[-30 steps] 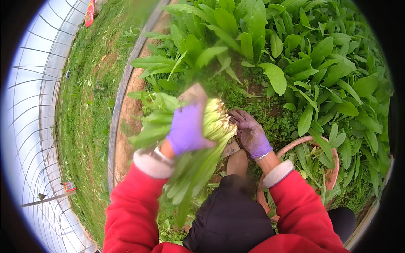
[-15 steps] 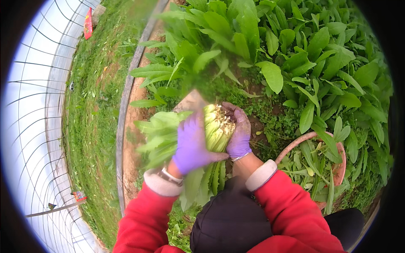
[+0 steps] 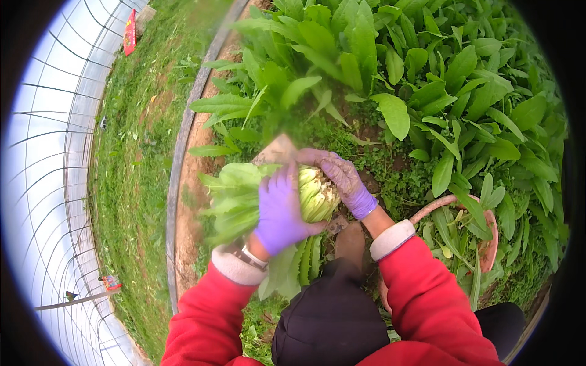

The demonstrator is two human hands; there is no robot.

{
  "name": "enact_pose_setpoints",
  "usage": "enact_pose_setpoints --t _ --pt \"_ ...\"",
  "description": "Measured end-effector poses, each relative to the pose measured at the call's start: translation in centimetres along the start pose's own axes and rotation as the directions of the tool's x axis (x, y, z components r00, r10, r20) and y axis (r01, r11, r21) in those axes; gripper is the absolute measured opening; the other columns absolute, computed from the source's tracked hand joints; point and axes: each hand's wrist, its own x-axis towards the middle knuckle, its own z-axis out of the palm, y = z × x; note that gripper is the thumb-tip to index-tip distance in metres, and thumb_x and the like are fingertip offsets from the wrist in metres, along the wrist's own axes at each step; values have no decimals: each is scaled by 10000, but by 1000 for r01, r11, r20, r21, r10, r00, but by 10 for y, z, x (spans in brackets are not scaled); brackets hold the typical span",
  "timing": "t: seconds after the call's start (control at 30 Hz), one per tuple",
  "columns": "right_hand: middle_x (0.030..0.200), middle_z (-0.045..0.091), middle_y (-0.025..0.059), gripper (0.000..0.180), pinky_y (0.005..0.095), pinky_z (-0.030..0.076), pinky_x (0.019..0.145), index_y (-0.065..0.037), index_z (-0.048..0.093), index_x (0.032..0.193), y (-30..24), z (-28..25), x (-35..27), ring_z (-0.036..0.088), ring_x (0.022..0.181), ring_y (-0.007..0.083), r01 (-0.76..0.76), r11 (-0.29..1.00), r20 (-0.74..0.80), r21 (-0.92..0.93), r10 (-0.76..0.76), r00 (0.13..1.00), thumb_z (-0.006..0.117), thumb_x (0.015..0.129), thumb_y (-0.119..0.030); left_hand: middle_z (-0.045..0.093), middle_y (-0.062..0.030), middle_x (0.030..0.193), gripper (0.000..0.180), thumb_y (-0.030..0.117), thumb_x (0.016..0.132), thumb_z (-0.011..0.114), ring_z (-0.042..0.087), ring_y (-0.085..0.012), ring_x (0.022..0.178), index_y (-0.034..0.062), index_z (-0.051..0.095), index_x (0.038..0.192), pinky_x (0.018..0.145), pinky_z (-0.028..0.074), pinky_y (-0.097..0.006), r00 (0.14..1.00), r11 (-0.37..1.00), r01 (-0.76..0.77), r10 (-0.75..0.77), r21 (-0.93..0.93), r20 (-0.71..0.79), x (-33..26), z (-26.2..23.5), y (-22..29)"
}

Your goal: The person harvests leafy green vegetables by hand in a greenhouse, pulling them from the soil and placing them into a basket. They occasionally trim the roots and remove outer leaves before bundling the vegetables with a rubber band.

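A bunch of leaf lettuce (image 3: 319, 196) lies sideways between my hands, its pale cut stem ends turned right and its green leaves spreading left. Purple-gloved, my left hand (image 3: 281, 210) is closed round the near side of the bunch, with the thumb along the stems. My right hand (image 3: 347, 178), in a soiled purple glove, curls over the far side by the stem ends. Its fingertips reach close to those of the left hand. The underside of the bunch is hidden. More long leaves (image 3: 309, 259) hang below the left hand.
A pink-rimmed basket (image 3: 489, 247) holding loose leaves stands at the right. Growing lettuce (image 3: 427, 79) fills the far right. A narrow border board (image 3: 183, 140) runs along the left of the bed, with grass and a plastic-film wall (image 3: 49, 152) beyond.
My right hand has moved from the stem ends up and over the far side of the bunch, its fingers now pointing left. The left hand keeps its hold in nearly the same place.
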Motion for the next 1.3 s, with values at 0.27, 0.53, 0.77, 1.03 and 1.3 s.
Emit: enact_pose_setpoints --t 0.27,0.53,0.77,1.03,1.3 --pt "1170 685 111 346 328 444 1032 -20 690 1181 -4 4 -3 619 1113 208 -159 987 -61 12 159 985 538 1001 -273 351 -290 1454 1319 509 528 856 335 -437 1375 -102 178 1480 1140 227 -538 997 999 -35 36 -10 73 10 -2 -6" --pt "1333 575 180 686 410 435 1067 26 484 1382 1 -1 -9 546 1229 264 -219 785 -101 579 336 936 419 1016 -550 367 -274 1463 1310 494 559 873 285 -460 1416 35 137 1540 1163 177 -593 994 997 61 -65 44 90 5 -3 -7" --pt "1388 534 161 706 408 398 1109 -44 542 1361 18 27 -21 508 1280 279 -81 783 -291 616 323 901 447 973 -626 543 -209 1284 1214 413 514 885 549 -370 1169 12 284 1489 1041 391 -455 1000 995 7 -5 -103 25 15 -5 -11" --pt "1205 656 74 470 396 467 1039 -60 662 1185 21 26 -8 592 1145 216 154 610 -437 777 348 829 488 1011 -460 572 -196 1209 1149 402 545 862 579 -355 1087 -18 310 1460 976 432 -433 991 994 -105 102 34 80 42 -20 -4" --pt "1327 569 133 531 385 367 1120 -1 533 1344 0 -1 -13 488 1283 228 -11 935 -383 356 156 910 483 1028 -424 601 -232 1145 1095 393 562 833 597 -377 1082 -15 343 1452 984 446 -423 983 990 -90 106 -108 151 57 -5 -17"
